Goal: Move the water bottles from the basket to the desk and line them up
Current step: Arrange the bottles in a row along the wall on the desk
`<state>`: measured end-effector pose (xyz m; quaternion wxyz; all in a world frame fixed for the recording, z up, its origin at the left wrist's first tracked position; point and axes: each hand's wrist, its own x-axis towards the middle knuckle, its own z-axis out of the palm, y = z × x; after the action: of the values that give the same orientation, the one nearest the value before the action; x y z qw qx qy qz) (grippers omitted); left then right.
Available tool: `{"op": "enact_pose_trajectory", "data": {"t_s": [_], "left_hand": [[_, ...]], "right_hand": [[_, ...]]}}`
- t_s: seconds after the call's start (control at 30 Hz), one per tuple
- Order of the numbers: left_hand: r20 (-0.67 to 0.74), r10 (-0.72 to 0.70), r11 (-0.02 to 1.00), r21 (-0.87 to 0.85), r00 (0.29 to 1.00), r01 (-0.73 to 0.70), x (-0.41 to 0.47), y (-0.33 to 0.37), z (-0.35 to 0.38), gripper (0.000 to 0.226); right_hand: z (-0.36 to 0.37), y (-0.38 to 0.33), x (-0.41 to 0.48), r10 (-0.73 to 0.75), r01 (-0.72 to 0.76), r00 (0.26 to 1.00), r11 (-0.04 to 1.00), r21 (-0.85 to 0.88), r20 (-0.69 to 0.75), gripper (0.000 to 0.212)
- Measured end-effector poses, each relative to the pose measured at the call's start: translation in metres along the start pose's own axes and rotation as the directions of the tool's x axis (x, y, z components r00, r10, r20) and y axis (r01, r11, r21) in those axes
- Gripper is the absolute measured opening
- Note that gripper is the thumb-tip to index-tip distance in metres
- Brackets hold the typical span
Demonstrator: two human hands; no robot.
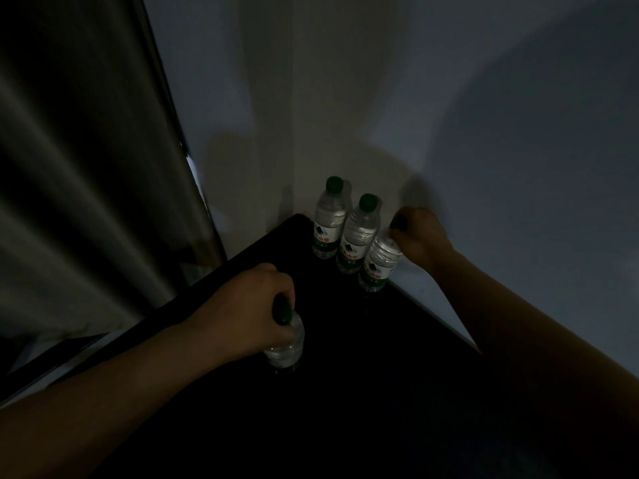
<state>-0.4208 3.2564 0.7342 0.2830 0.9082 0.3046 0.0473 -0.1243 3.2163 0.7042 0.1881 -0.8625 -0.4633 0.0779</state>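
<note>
On a dark worktop (345, 392), the left hand (249, 305) curls over a bottle's neck (287, 340), fingers closed just under its green cap; the forearm reaches in from seven o'clock. Toward one o'clock, the right hand (422, 236) pinches the cap of a third bottle (378, 262), set touching two upright bottles (358, 233) lined along the wall (518, 167). Full bottles likely feel weighty, their thin sides yielding; the stiff neck offers the surest hold. No basket is visible.
</note>
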Motion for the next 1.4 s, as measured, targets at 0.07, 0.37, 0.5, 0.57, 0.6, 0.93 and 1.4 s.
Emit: {"op": "enact_pose_trajectory", "data": {"t_s": [0.07, 0.37, 0.5, 0.57, 0.6, 0.93, 1.4], "left_hand": [[-0.002, -0.002, 1.000, -0.005, 1.000, 0.002, 0.000, 0.000, 0.000, 0.020], [0.010, 0.004, 1.000, -0.008, 1.000, -0.004, 0.000, 0.002, 0.001, 0.022], [0.014, 0.017, 1.000, -0.005, 1.000, -0.017, 0.003, 0.006, 0.002, 0.023], [0.032, 0.025, 0.999, 0.020, 0.999, -0.026, 0.006, 0.009, 0.003, 0.024], [0.043, 0.034, 0.999, 0.033, 0.998, -0.035, 0.008, 0.012, 0.004, 0.024], [0.133, 0.137, 0.986, 0.072, 0.982, -0.147, 0.038, 0.049, 0.024, 0.024], [0.206, 0.258, 0.950, 0.124, 0.944, -0.287, 0.105, 0.124, 0.067, 0.018]], "right_hand": [[0.000, -0.001, 0.001, -0.002, 0.003, 1.000, 1.000, -0.009, 0.015, 0.017], [-0.007, -0.008, -0.007, 0.075, -0.075, 0.997, 0.997, -0.002, 0.031, 0.038], [-0.014, -0.001, -0.029, 0.101, -0.102, 0.995, 0.995, 0.012, 0.015, 0.048], [-0.017, 0.007, -0.049, 0.095, -0.094, 0.995, 0.995, -0.036, 0.020, 0.043], [-0.017, 0.011, -0.060, 0.101, -0.098, 0.994, 0.993, -0.058, 0.051, 0.042], [-0.003, 0.061, -0.179, 0.244, -0.243, 0.919, 0.969, -0.041, 0.310, 0.040], [0.002, 0.121, -0.236, 0.286, -0.314, 0.891, 0.949, 0.022, 0.351, 0.042]]}}
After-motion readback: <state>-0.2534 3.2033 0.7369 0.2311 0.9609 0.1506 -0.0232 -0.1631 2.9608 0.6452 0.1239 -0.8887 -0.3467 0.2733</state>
